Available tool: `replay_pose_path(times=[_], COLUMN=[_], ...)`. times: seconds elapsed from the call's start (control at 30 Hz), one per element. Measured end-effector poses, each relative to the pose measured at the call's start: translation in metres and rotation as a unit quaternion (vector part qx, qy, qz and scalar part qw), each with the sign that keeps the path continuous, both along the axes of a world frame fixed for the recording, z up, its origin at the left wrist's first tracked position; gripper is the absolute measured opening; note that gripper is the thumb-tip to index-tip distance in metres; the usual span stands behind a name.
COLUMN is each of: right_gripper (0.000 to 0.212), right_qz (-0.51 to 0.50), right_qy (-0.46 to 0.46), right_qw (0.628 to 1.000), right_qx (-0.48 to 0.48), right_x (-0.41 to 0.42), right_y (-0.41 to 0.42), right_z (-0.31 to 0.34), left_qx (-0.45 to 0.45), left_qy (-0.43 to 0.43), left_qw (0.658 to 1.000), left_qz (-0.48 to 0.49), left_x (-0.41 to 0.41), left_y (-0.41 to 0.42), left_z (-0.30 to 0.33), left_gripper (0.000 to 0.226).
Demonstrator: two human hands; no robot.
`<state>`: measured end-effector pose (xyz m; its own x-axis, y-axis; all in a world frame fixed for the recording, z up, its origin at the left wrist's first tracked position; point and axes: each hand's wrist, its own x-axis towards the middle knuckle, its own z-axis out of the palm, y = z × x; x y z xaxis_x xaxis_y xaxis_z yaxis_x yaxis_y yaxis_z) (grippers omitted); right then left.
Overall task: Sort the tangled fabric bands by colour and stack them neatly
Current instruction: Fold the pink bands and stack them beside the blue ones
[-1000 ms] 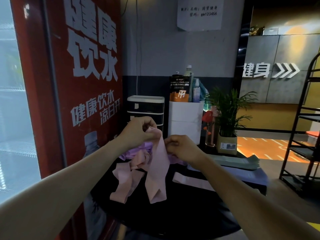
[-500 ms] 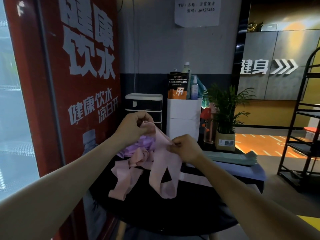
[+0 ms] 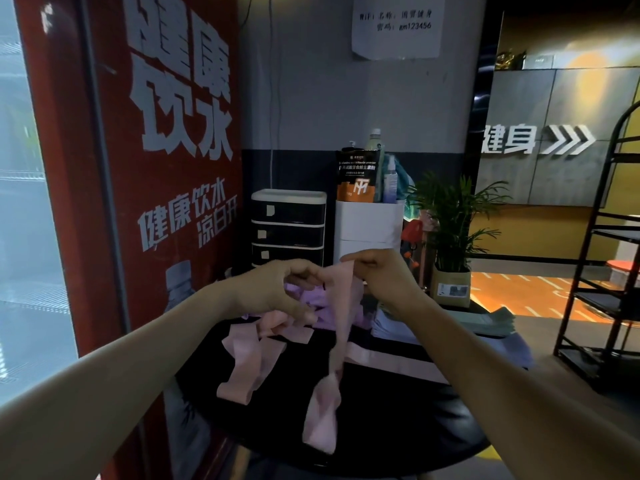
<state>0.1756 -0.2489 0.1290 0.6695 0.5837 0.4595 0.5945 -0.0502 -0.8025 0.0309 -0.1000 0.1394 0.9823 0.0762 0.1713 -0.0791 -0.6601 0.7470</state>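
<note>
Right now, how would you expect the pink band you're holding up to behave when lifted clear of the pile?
The pink band will probably stay floppy: it hangs twisted from the right hand. It seems light, since a pinch holds it. It may drag the tangled pile along.

Single head-worn wide-angle view, facing forward and slightly down, close over the round black table (image 3: 381,427), grey wall (image 3: 311,98) beyond.

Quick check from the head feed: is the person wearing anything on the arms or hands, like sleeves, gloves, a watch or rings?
Nothing worn shows. The left hand and right hand are bare, with no gloves. I see no rings, though the fingers are partly hidden. Both forearms are bare from wrist to frame edge: no sleeves, watch, bracelets, straps or cables in view.
</note>
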Motion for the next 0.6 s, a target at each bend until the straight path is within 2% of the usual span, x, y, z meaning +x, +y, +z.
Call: replay_pose_path(times=[0.1,0.17,0.27,0.37,0.5,0.6], right_gripper=[0.025,0.026,0.022,0.021,0.018,0.015], right_qz=[0.021,0.030,0.037,0.030,0.029,0.042], right_qy=[0.050,0.073,0.087,0.086,0.090,0.095], right_qw=[0.998,0.996,0.994,0.994,0.992,0.991], right_qx=[0.021,0.039,0.057,0.068,0.084,0.084], right_x=[-0.007,-0.011,-0.013,-0.010,-0.008,-0.009], right_y=[0.001,0.001,-0.002,-0.004,-0.007,-0.008], right_z=[0.004,0.008,0.013,0.015,0.016,0.016], left_qx=[-0.093,-0.119,-0.144,-0.139,-0.166,-0.194], left_qy=[-0.132,-0.136,-0.100,-0.106,-0.134,-0.156], left_qw=[0.977,0.966,0.972,0.974,0.966,0.957], left_qz=[0.139,0.184,0.154,0.146,0.143,0.151], left_x=[0.013,0.021,0.026,0.031,0.032,0.033], left_y=[-0.004,-0.007,-0.014,-0.019,-0.020,-0.021], left_z=[-0.006,-0.009,-0.012,-0.014,-0.015,-0.012], left_gripper=[0.038,0.041,0.043,0.040,0.015,0.008])
